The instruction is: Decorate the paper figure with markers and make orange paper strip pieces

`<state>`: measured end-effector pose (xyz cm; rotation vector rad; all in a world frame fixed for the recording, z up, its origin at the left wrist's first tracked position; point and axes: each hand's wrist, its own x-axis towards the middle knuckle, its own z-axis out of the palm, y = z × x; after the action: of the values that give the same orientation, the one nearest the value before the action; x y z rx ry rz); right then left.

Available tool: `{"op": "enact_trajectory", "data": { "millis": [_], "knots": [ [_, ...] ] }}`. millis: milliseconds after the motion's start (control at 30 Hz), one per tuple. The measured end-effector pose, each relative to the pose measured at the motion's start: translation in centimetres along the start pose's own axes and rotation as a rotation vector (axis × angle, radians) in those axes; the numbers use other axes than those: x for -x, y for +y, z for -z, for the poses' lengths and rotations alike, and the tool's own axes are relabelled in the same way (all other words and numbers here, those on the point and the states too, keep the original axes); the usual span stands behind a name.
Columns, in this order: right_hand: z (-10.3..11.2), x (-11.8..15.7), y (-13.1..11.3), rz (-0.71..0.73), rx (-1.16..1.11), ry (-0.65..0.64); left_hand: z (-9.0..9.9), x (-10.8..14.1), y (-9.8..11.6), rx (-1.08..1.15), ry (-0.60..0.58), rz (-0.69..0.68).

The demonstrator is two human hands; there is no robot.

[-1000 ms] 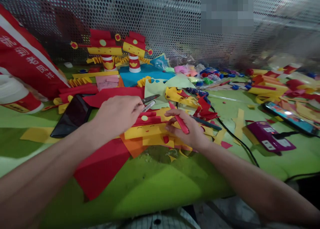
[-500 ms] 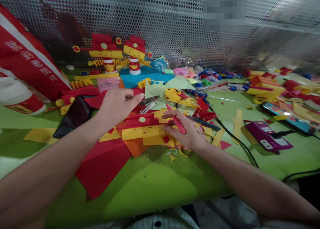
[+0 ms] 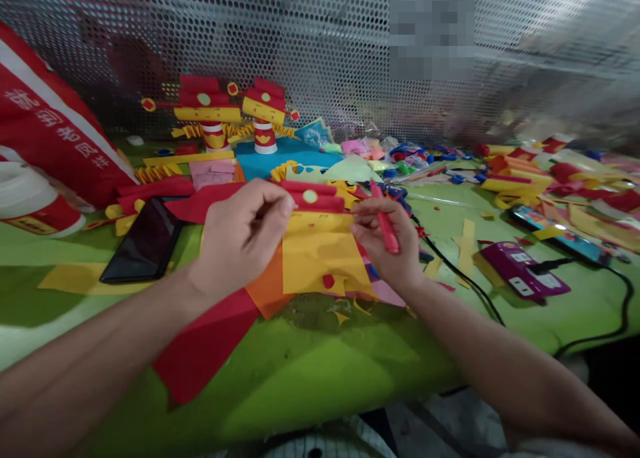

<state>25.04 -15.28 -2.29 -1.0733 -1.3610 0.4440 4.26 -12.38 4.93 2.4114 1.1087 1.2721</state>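
A rolled paper head [image 3: 320,222], yellow with a drawn face and a red hat bearing a pale yellow disc, is held up between my hands. My left hand [image 3: 245,235] is closed at its left end, thumb and forefinger pinched together. At the right end, the fingertips of my right hand [image 3: 393,245] pinch the head's edge. That same hand also keeps a red pen [image 3: 385,218] between its fingers, slanting upward. Beneath lie a yellow paper sheet [image 3: 320,261], orange paper [image 3: 273,288] and red paper [image 3: 210,348].
Two finished-looking paper-cup figures [image 3: 265,138] stand at the back by the perforated metal panel. A black phone [image 3: 143,241] lies left, near a white-lidded cup [image 3: 35,201]. On the right are a purple power strip [image 3: 525,271] with a black cable, another phone [image 3: 560,235] and paper scraps.
My left hand has come down and closed at the paper head's left end. The head has risen off the pile, and my right hand, still with the pen, has moved up alongside it.
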Motion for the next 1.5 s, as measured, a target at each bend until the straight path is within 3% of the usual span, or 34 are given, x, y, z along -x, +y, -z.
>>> {"op": "enact_trajectory", "data": {
  "millis": [67, 100, 267, 367, 733, 967, 1200, 1500],
  "knots": [
    [0.9, -0.8, 0.2, 0.066, 0.001, 0.125, -0.3, 0.5, 0.5, 0.033, -0.029, -0.054],
    [1.2, -1.1, 0.5, 0.101, 0.004, 0.17, -0.6, 0.7, 0.4, 0.06, -0.048, -0.012],
    [2.2, -1.9, 1.7, 0.234, 0.066, 0.243, -3.5, 0.5, -2.2, 0.419, -0.047, 0.479],
    [2.1, -1.7, 1.9, 0.263, 0.101, 0.206, -4.5, 0.2, -3.7, 0.664, -0.042, 0.589],
    [1.4, -1.0, 1.5, 0.299, 0.051, 0.115, -5.4, 0.9, -4.2, 1.035, -0.243, 0.713],
    [0.8, -0.9, 1.5, 0.229, -0.014, 0.124, -5.4, 1.1, -4.5, 0.955, -0.275, 0.643],
    [0.9, -0.6, 1.5, 0.248, 0.216, 0.153, -5.5, 1.4, -4.1, 1.061, -0.325, 0.687],
    [1.0, -0.6, 1.7, 0.246, 0.26, 0.116, -5.5, 1.3, -3.9, 1.081, -0.319, 0.762]
  ]
}}
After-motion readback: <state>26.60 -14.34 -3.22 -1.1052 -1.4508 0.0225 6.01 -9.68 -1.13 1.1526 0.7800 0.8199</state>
